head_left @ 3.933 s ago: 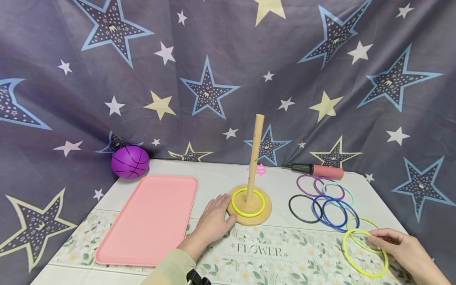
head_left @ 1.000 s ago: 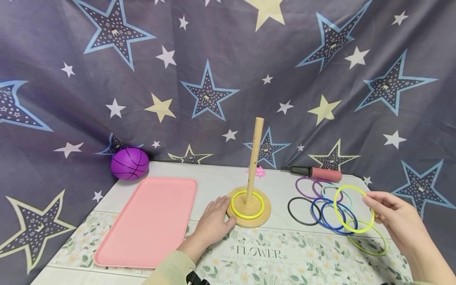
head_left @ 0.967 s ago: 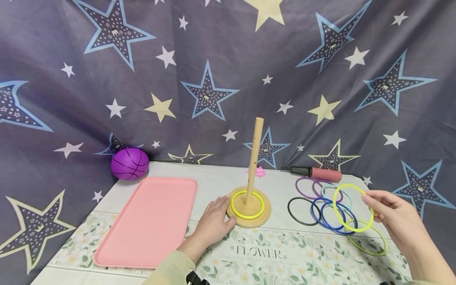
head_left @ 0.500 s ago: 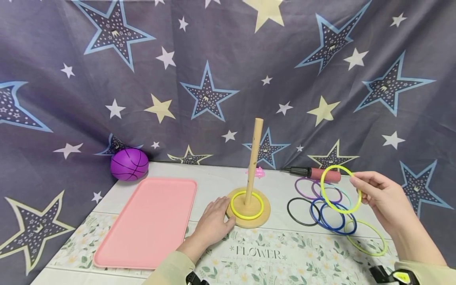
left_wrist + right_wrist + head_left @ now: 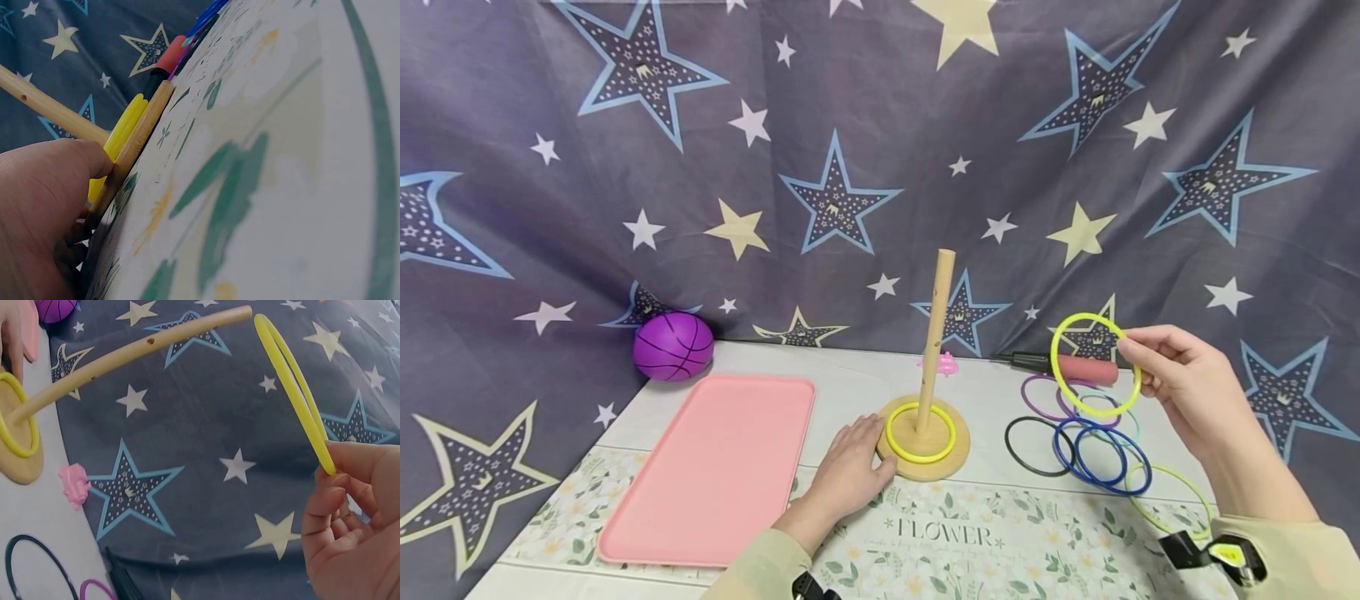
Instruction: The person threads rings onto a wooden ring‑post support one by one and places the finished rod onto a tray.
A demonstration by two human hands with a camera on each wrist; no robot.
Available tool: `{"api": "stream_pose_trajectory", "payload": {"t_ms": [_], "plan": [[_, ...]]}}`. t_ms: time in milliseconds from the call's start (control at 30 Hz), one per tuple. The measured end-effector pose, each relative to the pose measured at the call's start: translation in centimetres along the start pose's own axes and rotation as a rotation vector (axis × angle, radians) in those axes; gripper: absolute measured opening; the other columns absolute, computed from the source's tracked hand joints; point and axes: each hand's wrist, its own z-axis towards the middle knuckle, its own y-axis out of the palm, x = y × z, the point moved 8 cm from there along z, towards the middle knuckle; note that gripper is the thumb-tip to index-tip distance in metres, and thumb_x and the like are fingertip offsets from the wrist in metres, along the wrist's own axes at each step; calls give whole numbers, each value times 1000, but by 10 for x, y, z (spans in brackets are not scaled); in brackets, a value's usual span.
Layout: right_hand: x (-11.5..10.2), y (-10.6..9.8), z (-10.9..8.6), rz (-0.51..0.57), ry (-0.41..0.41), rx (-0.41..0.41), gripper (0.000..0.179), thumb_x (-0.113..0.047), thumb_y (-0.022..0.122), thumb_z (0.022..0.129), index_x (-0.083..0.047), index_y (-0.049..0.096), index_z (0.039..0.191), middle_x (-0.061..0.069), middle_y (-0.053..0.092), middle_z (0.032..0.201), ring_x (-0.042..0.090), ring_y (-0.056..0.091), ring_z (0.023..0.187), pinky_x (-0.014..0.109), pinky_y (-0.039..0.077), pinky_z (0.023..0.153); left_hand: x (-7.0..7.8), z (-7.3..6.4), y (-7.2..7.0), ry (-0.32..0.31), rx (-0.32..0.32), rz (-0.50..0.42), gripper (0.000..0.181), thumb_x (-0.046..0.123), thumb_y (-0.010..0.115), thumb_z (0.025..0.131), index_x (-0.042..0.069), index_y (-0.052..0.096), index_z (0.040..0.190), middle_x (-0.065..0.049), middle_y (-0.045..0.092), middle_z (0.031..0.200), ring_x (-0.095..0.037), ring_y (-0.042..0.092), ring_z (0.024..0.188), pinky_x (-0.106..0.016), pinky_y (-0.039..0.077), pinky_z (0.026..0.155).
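Observation:
My right hand (image 5: 1187, 387) pinches a yellow-green toss ring (image 5: 1082, 317) at its right edge, between thumb and fingers. The ring is tilted in the air above the pump, right of the wooden ring-toss stand (image 5: 936, 333). In the right wrist view, that ring (image 5: 297, 394) appears close to the tip of the stand's peg (image 5: 150, 345), apart from it. My left hand (image 5: 850, 467) holds the left rim of the round base (image 5: 925, 472), its thumb at the front. Around the peg's foot lies another yellow ring (image 5: 922, 458). Some left fingers are hidden in the left wrist view.
Right of the stand lie a black ring (image 5: 1009, 450), blue rings (image 5: 1138, 488), purple and mint rings and a yellow-green one (image 5: 1187, 534). Behind are a red hand pump (image 5: 1086, 370) and a small pink toy (image 5: 949, 364). A pink tray (image 5: 707, 475) and purple ball (image 5: 673, 346) stand left.
My right hand has lifted the yellow-green ring from the table at the right front, carrying it up and leftward. My left hand stays at the base.

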Motion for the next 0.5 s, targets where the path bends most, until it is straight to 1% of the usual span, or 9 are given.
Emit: {"api": "stream_pose_trajectory", "payload": {"t_ms": [233,300,433,500], "plan": [[-15,20,11,25,-20,-21,15,-4,75,105,-9,82,118,-2,70,84,16,52,68,27,47,57,1,0,0,-1,-2,3,70,33,62,107,-3,46,165,-22,45,170,-40,35,162,-55,19,136],[-19,26,14,30,-29,-29,15,-4,75,105,-8,81,118,-1,70,85,16,52,67,26,48,57,2,0,0,4,-2,3,70,32,63,107,-4,46,165,-22,45,170,-40,35,162,-56,20,136],[-28,37,19,27,-48,-39,16,-5,77,104,-7,81,119,1,70,84,16,55,65,24,54,55,2,0,-1,9,-4,6,70,31,63,107,-5,46,164,-23,45,170,-40,35,162,-56,20,136],[-32,43,21,21,-51,-39,15,-6,78,104,-7,81,119,1,69,83,16,55,64,23,54,53,3,0,-1,11,-3,5,69,30,64,107,-5,46,164,-23,45,170,-40,35,162,-56,21,136]]}}
